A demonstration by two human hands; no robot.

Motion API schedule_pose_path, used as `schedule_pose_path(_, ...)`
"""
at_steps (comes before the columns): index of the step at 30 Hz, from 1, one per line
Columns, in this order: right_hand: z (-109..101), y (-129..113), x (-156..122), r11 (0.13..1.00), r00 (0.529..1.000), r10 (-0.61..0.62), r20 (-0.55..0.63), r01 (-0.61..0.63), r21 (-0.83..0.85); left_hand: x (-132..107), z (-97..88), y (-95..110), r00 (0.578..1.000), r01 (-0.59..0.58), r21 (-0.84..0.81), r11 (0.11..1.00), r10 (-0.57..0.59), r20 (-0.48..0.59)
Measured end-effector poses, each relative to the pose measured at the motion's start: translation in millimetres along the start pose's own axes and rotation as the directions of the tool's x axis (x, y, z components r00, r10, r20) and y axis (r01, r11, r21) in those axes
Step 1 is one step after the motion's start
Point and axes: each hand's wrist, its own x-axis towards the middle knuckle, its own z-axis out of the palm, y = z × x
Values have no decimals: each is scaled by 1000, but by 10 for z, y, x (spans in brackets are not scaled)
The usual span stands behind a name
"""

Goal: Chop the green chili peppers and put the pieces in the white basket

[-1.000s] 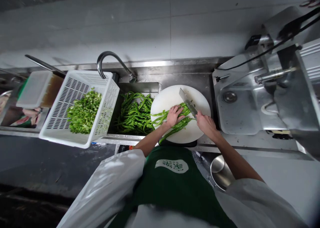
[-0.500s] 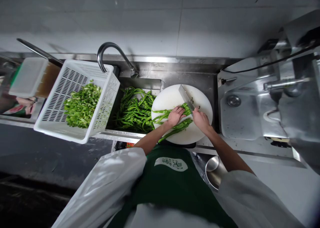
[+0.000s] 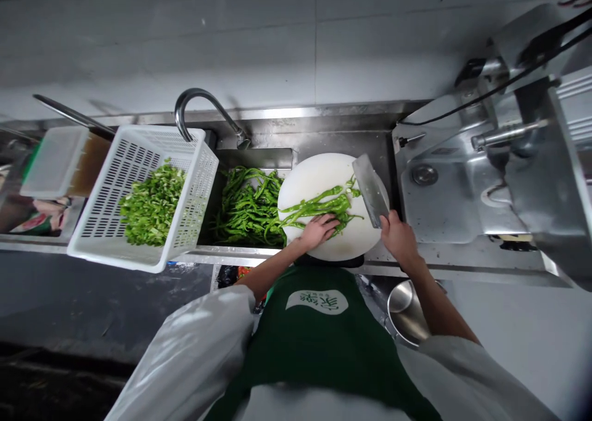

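My left hand (image 3: pixel 320 231) rests on the near side of a loose bunch of long green peppers (image 3: pixel 319 208), its fingers stretched out over them and slightly apart. The peppers lie across a round white cutting board (image 3: pixel 296 183), with some stems reaching over its left edge. In my right hand (image 3: pixel 398 239), closed round the handle, is a cleaver (image 3: pixel 369 190). Its broad blade is tilted over the board's right side, beside the pepper tips and apart from my left hand. A few small green pieces (image 3: pixel 354 185) lie near the blade.
Left of the board, a sink basin holds many whole green peppers (image 3: pixel 252 202) below a curved faucet (image 3: pixel 208 94). A white perforated basket (image 3: pixel 104 187) contains chopped greens (image 3: pixel 155 205). A metal machine (image 3: pixel 462 193) stands at right; a steel pot (image 3: pixel 407 310) sits below the counter edge.
The cleaver has moved right, off the peppers, with my right hand. My left hand has shifted toward the near side of the bunch, and the peppers lie more spread out. The view has shifted slightly.
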Motion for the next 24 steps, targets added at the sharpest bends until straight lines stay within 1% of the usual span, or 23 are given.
schedule_pose_path(2,56,98,-260,1000,999,22,36,-22,-5,15,24,-37,1000,2,-7,1000,-2,-28)
schedule_pose_path(4,134,190,-505,999,995,42,86,-41,-13,52,22,-63,999,-32,-18,999,31,-39)
schedule_pose_path(7,272,304,-832,999,986,49,159,-47,-20,73,-4,-85,996,-92,-48,995,92,4)
schedule_pose_path(9,351,341,-1008,1000,979,27,200,-27,-2,62,-12,-101,994,-98,-80,992,101,32)
schedule_pose_path(11,396,331,-1135,1000,973,11,231,-17,23,54,2,-115,996,-83,-106,991,87,32)
schedule_pose_path(13,401,279,-1205,999,969,6,248,-17,40,61,36,-122,997,-75,-114,991,78,20)
schedule_pose_path(16,367,176,-1221,999,967,0,255,-12,46,90,94,-119,997,-77,-107,991,79,12)
schedule_pose_path(19,335,125,-1184,999,958,-31,285,21,37,114,122,-123,996,-80,-103,991,82,16)
schedule_pose_path(24,292,124,-1072,997,937,-77,341,79,7,132,107,-146,993,-116,-122,986,118,5)
